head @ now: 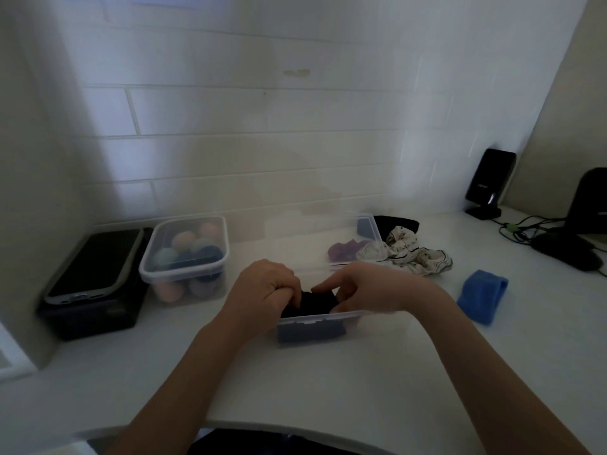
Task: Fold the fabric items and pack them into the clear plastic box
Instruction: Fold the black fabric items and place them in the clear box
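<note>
A clear plastic box (328, 318) stands on the white table in front of me. Dark folded fabric (320, 302) lies inside it. My left hand (266, 287) is curled, gripping the left end of that fabric over the box. My right hand (368, 287) presses its fingers on the fabric's right end. A blue folded cloth (483, 295) lies to the right. Behind the box sit a crumpled white cloth with dark stripes (407, 252), a purple cloth (345, 251) and a black cloth (397, 223).
A second clear box (185, 257) filled with coloured rolled items stands at left, beside a phone (95, 264) on a black case. The clear lid (368, 224) leans at the back. A black speaker (489, 183), cables and a mouse (565, 249) occupy the right.
</note>
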Motion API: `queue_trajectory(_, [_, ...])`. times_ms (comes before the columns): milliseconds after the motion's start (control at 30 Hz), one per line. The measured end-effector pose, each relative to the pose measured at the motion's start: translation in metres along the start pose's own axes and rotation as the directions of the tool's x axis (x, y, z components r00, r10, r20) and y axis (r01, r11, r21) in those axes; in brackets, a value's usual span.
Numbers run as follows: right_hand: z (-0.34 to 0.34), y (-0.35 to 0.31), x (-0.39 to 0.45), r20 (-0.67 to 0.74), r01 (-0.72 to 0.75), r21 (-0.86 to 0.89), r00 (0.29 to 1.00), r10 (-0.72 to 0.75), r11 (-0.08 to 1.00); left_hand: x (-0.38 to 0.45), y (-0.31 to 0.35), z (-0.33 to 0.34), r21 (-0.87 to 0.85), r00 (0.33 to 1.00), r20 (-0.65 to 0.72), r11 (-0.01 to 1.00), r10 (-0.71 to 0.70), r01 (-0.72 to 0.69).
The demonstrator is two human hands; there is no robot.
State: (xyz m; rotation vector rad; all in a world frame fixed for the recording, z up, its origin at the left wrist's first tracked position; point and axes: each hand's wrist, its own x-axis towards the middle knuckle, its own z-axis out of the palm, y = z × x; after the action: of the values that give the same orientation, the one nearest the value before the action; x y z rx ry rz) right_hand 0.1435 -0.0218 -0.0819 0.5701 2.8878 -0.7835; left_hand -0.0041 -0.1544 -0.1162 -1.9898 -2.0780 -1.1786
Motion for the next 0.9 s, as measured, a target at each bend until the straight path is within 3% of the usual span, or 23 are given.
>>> queue_trajectory(167, [0.001, 0.006, -0.001, -0.025, -0.016, 0.09, 1.0, 0.019, 0.996, 0.001, 0.003, 0.0, 0.039, 1.0, 0.008, 0.999, -0.027, 0.026])
queue_trajectory(433, [-0.002, -0.007, 0.0, 0.022, -0.083, -0.11, 0.996, 0.086, 0.991, 0.002, 0.003, 0.001, 0.047, 0.999, 0.044, 0.999, -0.029, 0.027])
queue_trajectory(700, [-0.005, -0.01, 0.013, 0.11, -0.116, -0.186, 0.984, 0.138, 0.976, 0.001, 0.0, 0.003, 0.033, 0.998, 0.063, 0.999, 0.016, -0.018])
queue_trajectory(800, [-0.006, -0.007, 0.014, 0.148, -0.075, -0.179, 0.984, 0.102, 0.981, -0.001, 0.0, 0.003, -0.009, 0.999, 0.042, 0.999, 0.033, -0.032])
queue_trajectory(900, [-0.021, -0.004, 0.006, 0.143, 0.0, -0.098, 0.99, 0.014, 0.995, -0.001, 0.002, 0.003, -0.173, 0.998, -0.065, 0.985, 0.011, -0.022])
